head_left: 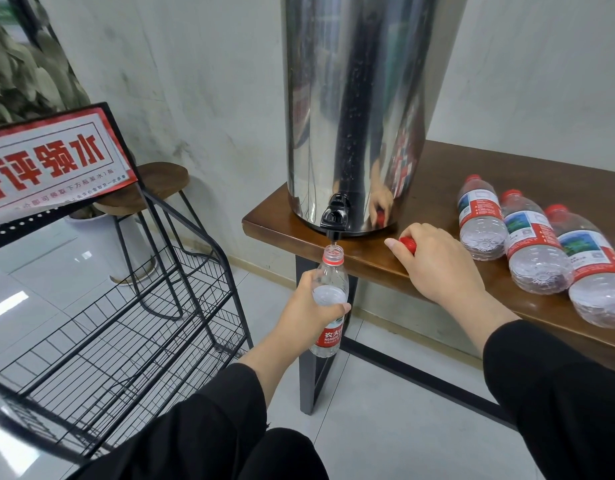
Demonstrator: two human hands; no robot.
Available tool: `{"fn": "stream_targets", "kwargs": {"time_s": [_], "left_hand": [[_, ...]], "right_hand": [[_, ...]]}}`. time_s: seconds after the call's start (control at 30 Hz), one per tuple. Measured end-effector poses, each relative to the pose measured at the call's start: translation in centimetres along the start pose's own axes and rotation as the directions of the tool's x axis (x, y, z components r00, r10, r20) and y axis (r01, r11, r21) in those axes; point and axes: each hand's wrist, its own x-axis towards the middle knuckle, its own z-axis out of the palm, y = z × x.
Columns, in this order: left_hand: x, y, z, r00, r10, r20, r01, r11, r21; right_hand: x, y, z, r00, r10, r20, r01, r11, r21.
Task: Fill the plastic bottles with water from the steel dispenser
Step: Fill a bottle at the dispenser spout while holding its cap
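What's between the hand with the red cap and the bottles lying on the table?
Only bare table between the right hand and the lying bottles, in the head view.

Looks like a shop or office lobby corner with a free-water station. Steel dispenser (354, 109) with a black tap (336, 216) on a wooden bench table (472, 188); labelled plastic bottles (541, 251) lying beside it. Red-and-white printed sign (53, 161) atop a black wire display rack (126, 306). Tiled floor (385, 427), pale marbled wall (195, 81), wooden stool (150, 188), potted plant (25, 71).
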Motion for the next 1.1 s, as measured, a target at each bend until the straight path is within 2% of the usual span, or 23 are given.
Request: {"fn": "stream_targets", "kwargs": {"time_s": [1.1], "left_hand": [[-0.08,0.38,-0.05,1.000,-0.010,0.001,0.010,0.999,0.031]], "right_hand": [[0.11,0.03,0.05,1.000,0.000,-0.002,0.000,1.000,-0.007]]}}
